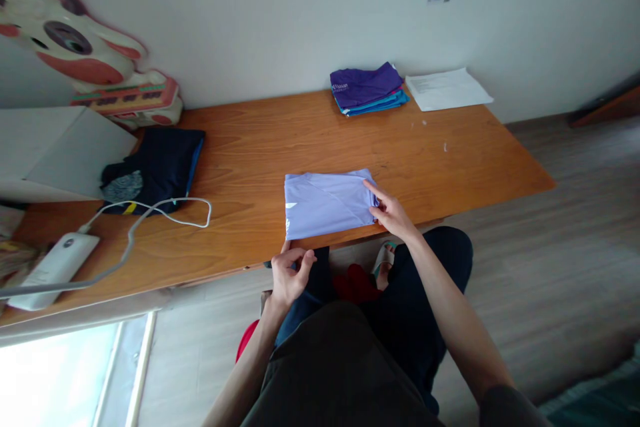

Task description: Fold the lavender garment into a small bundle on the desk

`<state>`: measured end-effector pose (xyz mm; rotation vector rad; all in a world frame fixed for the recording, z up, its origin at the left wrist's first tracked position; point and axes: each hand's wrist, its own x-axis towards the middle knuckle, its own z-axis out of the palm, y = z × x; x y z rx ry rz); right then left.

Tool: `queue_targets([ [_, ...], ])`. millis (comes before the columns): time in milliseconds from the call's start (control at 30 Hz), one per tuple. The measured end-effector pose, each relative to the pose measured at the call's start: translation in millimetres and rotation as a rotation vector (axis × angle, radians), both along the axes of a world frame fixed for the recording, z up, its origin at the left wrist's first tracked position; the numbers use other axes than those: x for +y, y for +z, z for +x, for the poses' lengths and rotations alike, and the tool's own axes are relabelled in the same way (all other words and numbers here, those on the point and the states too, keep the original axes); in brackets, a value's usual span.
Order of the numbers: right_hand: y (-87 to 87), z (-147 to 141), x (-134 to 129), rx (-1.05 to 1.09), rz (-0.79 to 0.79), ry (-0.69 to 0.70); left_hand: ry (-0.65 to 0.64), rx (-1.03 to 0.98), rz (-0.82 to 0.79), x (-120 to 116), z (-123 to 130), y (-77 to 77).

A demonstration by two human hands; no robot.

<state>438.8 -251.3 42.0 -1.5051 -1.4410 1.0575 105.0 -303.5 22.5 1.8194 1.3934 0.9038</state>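
A folded lavender cloth lies flat near the front edge of the wooden table. My right hand is at its right end, fingers apart, with the index finger on the upper right corner and the thumb by the right edge. Below the cloth's lower left corner is my left hand, its index finger reaching that corner and its thumb apart from the other, curled fingers. Neither hand grips the cloth.
Folded purple and blue cloths and white paper lie at the back. To the left are a dark folded cloth, a white box, a white power bank with cables, and a cow-shaped toy keyboard.
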Motion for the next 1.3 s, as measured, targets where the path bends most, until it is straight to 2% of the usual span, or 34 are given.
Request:
queue_targets([
  [133,-2.4,-2.0,-0.7,-0.009,0.042,-0.021,0.031,-0.041,-0.016,-0.8,-0.2,-0.8],
  [300,-11.4,2.2,2.5,-0.017,0.080,0.015,0.052,-0.116,-0.034,-2.2,-0.1,-5.9],
  [533,-11.6,8.2,3.1,0.066,-0.080,0.029,0.178,-0.200,-0.046,-2.7,0.1,-12.2],
  [700,-5.9,4.9,-0.2,0.094,-0.118,0.027,0.205,-0.205,0.034,-5.9,-4.0,-8.3],
  [833,-7.6,8.0,-2.1,-0.048,0.022,-0.043,0.231,-0.227,0.044,-1.2,-7.3,2.3],
  [967,3.3,6.8,10.5,-0.249,0.251,-0.263,0.115,-0.142,0.122,28.9,7.7,27.8],
  [1033,15.6,-4.6,23.6,-0.299,0.322,-0.252,0.013,-0.043,0.193,53.3,24.6,40.3],
  [1100,26.6,-23.7,38.4,-0.335,0.358,-0.138,-0.081,0.067,0.258,79.1,44.1,45.4],
  [1200,28.2,-55.4,56.7,-0.447,0.353,0.012,-0.101,0.222,0.284,111.5,67.9,34.7],
  [1300,9.5,-73.3,65.2,-0.643,0.288,0.045,-0.063,0.355,0.267,130.4,75.6,12.5],
])
